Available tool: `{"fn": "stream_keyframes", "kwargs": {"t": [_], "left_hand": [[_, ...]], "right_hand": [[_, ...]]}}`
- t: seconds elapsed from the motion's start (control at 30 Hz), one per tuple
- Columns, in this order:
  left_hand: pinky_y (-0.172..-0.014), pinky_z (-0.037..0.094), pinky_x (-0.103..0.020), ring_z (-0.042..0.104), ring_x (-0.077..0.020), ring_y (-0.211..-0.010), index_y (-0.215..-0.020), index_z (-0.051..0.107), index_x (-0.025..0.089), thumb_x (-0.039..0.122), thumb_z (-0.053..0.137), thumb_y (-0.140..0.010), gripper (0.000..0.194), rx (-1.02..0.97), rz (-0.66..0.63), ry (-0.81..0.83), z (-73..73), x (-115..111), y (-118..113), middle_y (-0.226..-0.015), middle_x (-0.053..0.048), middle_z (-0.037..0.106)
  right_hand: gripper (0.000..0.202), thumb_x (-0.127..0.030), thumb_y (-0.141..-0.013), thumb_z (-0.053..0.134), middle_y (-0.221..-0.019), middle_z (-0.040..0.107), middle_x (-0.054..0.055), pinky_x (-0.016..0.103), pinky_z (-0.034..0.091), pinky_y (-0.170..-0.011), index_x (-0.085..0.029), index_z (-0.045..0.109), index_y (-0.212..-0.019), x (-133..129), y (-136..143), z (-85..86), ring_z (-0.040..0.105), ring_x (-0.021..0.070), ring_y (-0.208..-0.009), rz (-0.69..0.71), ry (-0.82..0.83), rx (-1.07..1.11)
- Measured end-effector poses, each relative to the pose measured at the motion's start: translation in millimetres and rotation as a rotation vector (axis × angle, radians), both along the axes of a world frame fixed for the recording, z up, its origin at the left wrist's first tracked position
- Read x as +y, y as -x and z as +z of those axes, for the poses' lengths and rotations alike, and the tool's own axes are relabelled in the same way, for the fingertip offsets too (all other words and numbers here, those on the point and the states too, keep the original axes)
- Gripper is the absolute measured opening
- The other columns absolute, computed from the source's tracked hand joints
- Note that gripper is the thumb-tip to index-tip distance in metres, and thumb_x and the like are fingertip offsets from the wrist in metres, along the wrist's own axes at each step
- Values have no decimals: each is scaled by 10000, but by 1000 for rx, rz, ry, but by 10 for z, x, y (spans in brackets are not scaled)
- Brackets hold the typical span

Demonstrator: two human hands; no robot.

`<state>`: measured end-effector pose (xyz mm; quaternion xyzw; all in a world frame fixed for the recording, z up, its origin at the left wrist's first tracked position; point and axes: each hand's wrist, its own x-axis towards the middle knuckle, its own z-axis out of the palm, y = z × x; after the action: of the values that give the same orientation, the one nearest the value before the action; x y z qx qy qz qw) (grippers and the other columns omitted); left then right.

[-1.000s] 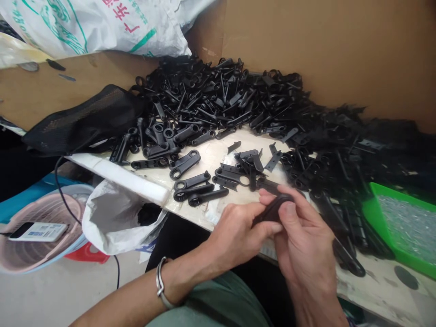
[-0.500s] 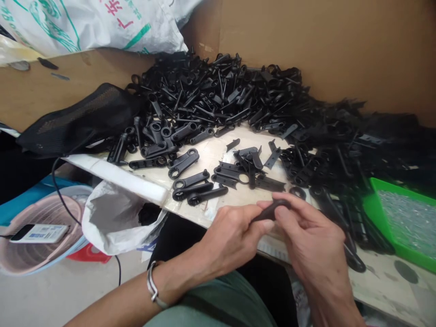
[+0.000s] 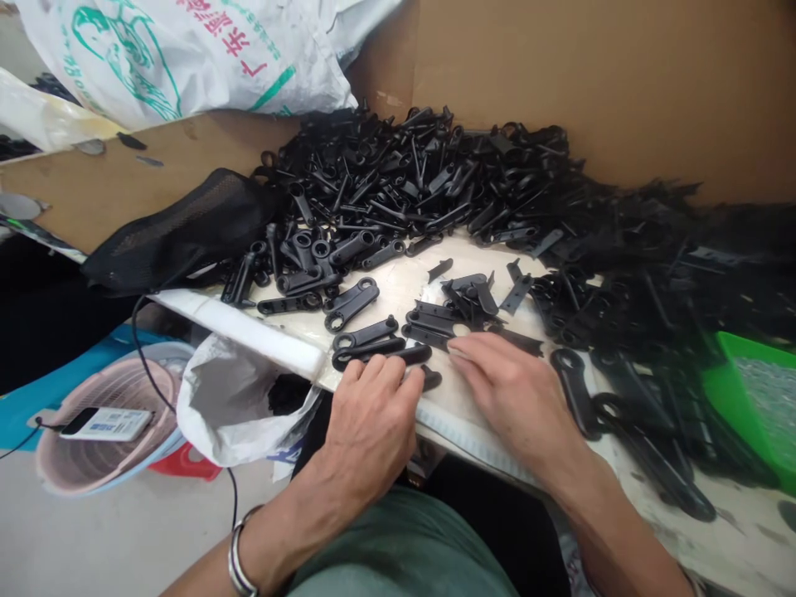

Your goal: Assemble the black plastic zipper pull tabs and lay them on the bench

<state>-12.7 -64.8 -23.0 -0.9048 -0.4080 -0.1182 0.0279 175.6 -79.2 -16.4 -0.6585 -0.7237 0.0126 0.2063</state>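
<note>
My left hand (image 3: 376, 414) is at the table's front edge, its fingers curled over a black plastic part (image 3: 430, 379) whose end sticks out on the right. Just behind those knuckles lie several long black handles (image 3: 366, 333) side by side. My right hand (image 3: 513, 390) hovers over the table's front, thumb and fingertips close together beside flat black strips (image 3: 429, 336); anything between the fingertips is too small to make out. To its right rests a black handle with a ring end (image 3: 575, 390).
A large heap of black parts (image 3: 410, 174) fills the back, against a cardboard wall (image 3: 597, 91). A green tray (image 3: 727, 406) stands at the right. A black mesh bag (image 3: 186, 224), an open white sack (image 3: 230, 406) and a pink basket (image 3: 55, 448) are at left.
My hands have moved apart from the black piece they held together. The left went left and down to the row of handles; the right shifted slightly left. The view has shifted too.
</note>
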Motion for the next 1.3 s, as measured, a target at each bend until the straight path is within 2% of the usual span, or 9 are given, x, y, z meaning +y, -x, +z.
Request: {"fn": "stream_keyframes", "kwargs": {"t": [0.1, 0.27, 0.5, 0.6, 0.87, 1.0, 1.17, 1.23, 1.3], "left_hand": [[-709, 359, -380, 528, -234, -823, -1029, 641, 189, 88, 458, -926, 233, -40, 39, -66, -43, 49, 20, -931, -56, 622], [-763, 382, -373, 559, -234, -899, -1140, 624, 166, 72, 462, -933, 278, -172, 16, -143, -99, 129, 74, -1006, -81, 650], [-807, 399, -384, 585, -231, -915, -1125, 629, 176, 70, 487, -914, 275, -220, -33, -148, -114, 175, 50, -1009, -80, 670], [-837, 399, -393, 600, -226, -912, -1100, 636, 187, 72, 488, -920, 260, -214, -29, -147, -103, 170, 5, -1006, -73, 680], [-818, 385, -401, 603, -217, -856, -1037, 663, 183, 127, 518, -955, 176, -175, -29, -197, -33, 201, 1, -954, -56, 690], [-790, 379, -393, 608, -208, -825, -992, 672, 184, 133, 518, -961, 165, -184, -40, -196, -14, 231, -18, -931, -48, 699], [-805, 386, -397, 623, -210, -843, -997, 674, 192, 165, 543, -965, 137, -252, -51, -167, -2, 274, -10, -935, -43, 701], [-809, 395, -390, 619, -206, -850, -1018, 665, 188, 151, 537, -964, 144, -283, -98, -173, 44, 291, -64, -924, -43, 694], [-793, 400, -372, 598, -203, -867, -1048, 657, 170, 106, 512, -959, 181, -300, -202, -181, 122, 299, -206, -943, -56, 686]], "right_hand": [[216, -157, -979, 489, -1047, 707, 80, 293, 490, -631, -197, 693, -1037, 192, 175, 98, 712, 210, -818, 37, 194, -236], [224, -24, -908, 491, -943, 678, 109, 307, 472, -598, -144, 679, -937, 233, 237, 180, 707, 255, -820, 42, 234, -323], [206, -110, -985, 452, -995, 671, 61, 306, 517, -697, -187, 642, -1003, 75, 101, 202, 688, 217, -884, 42, 222, -273], [233, -65, -964, 454, -1029, 674, 69, 312, 533, -719, -181, 623, -1075, 129, 157, 195, 688, 225, -924, 52, 222, -246], [271, -1, -933, 412, -1008, 678, 102, 340, 546, -770, -155, 584, -1074, 224, 224, 210, 690, 236, -939, 12, 237, -200], [280, -12, -924, 411, -1035, 676, 104, 341, 534, -824, -154, 577, -1100, 101, 183, 188, 675, 231, -969, -4, 253, -176], [325, 37, -862, 417, -950, 688, 122, 385, 546, -766, -123, 629, -1050, -270, 135, 268, 684, 273, -915, -86, 322, -198], [325, 42, -841, 428, -899, 699, 102, 385, 552, -715, -141, 654, -986, -460, 57, 271, 697, 272, -854, -147, 341, -195], [298, -4, -847, 445, -879, 726, 84, 379, 557, -664, -167, 674, -946, -662, -86, 223, 712, 263, -781, -246, 303, -129]]}}
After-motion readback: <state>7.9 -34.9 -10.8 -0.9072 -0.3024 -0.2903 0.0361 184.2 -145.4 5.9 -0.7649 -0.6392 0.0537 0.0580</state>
